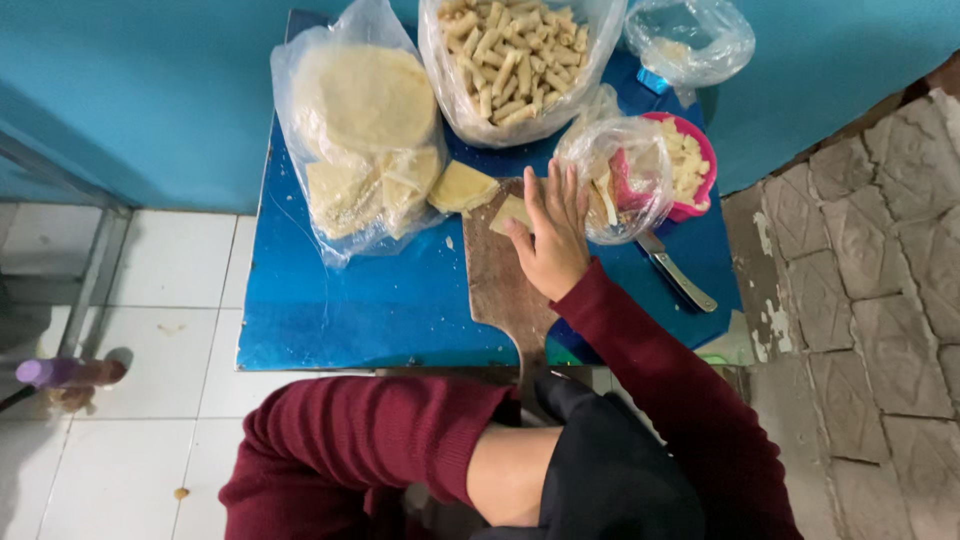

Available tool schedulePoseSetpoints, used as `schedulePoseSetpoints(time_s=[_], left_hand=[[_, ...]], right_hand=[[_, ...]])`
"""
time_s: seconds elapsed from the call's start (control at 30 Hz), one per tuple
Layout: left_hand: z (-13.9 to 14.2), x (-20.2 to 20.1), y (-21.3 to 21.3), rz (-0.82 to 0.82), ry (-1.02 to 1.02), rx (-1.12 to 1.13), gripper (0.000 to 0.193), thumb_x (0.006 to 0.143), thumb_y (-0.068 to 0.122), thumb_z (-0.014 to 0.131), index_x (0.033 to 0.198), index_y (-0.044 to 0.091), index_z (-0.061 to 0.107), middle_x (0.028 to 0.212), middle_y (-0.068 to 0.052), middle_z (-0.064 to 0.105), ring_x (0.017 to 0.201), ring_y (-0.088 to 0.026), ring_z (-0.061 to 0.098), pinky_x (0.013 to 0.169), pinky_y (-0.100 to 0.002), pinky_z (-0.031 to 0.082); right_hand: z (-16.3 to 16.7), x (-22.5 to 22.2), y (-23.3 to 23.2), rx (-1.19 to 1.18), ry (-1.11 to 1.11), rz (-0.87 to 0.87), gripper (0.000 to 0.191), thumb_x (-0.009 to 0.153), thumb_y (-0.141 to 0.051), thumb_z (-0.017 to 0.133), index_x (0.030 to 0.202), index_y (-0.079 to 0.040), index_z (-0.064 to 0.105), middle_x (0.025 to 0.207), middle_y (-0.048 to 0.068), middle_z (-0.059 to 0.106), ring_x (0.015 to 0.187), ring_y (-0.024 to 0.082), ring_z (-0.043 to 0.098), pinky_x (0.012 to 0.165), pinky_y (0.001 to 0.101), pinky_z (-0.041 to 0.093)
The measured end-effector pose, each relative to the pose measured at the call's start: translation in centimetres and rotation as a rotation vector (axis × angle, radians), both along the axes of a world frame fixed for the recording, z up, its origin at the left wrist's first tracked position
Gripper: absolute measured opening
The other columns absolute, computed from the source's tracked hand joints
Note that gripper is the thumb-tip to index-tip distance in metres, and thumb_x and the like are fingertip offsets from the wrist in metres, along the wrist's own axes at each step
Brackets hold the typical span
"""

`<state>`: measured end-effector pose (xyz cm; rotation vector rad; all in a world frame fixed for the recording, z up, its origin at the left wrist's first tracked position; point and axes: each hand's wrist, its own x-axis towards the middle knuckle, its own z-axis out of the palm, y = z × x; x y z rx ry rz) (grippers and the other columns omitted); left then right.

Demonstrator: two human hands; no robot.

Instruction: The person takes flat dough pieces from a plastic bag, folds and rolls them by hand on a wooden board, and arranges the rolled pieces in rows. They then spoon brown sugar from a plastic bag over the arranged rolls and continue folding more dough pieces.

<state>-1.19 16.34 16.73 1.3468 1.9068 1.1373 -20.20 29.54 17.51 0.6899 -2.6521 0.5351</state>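
Observation:
My right hand (552, 238) lies flat, fingers spread, on a brown wooden cutting board (497, 290) on a small blue table (350, 310). Its thumb and fingertips touch a small pale dough wrapper piece (509, 212) on the board. A folded, triangular wrapper (462, 187) lies just left of it, half off the board. My left forearm (505, 470) is folded low against my body in a maroon sleeve, and its hand is hidden behind dark cloth.
A clear bag of round and folded wrappers (360, 130) sits at the table's left. A bag of rolled sticks (515, 60) stands at the back. A pink bowl of filling (688, 168) in plastic and a knife (680, 277) lie right of the hand. Stone wall (860, 300) on the right.

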Motion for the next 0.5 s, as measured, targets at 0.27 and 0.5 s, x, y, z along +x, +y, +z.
schedulePoseSetpoints(time_s=[0.27, 0.5], left_hand=[[3.7, -1.1, -2.6, 0.03, 0.232, -0.18, 0.011, 0.085, 0.012, 0.068, 0.093, 0.007, 0.074, 0.101, -0.017, 0.072, 0.097, -0.034, 0.069, 0.076, -0.044, 0.055], [4.8, -5.1, -4.3, 0.041, 0.516, -0.488, 0.009, 0.083, 0.013, 0.069, 0.086, 0.008, 0.076, 0.093, -0.015, 0.073, 0.091, -0.033, 0.071, 0.07, -0.044, 0.056]], right_hand=[[8.2, 3.5, 0.8, -0.136, 0.085, 0.16, 0.066, 0.109, -0.021, 0.06, 0.166, -0.006, 0.03, 0.175, 0.025, 0.012, 0.164, 0.049, 0.005, 0.134, 0.0585, 0.01], [12.3, 10.8, 11.2, -0.631, 0.787, 0.323, 0.052, 0.109, -0.017, 0.051, 0.157, -0.002, 0.035, 0.162, 0.017, 0.026, 0.151, 0.035, 0.022, 0.125, 0.0468, 0.02]])
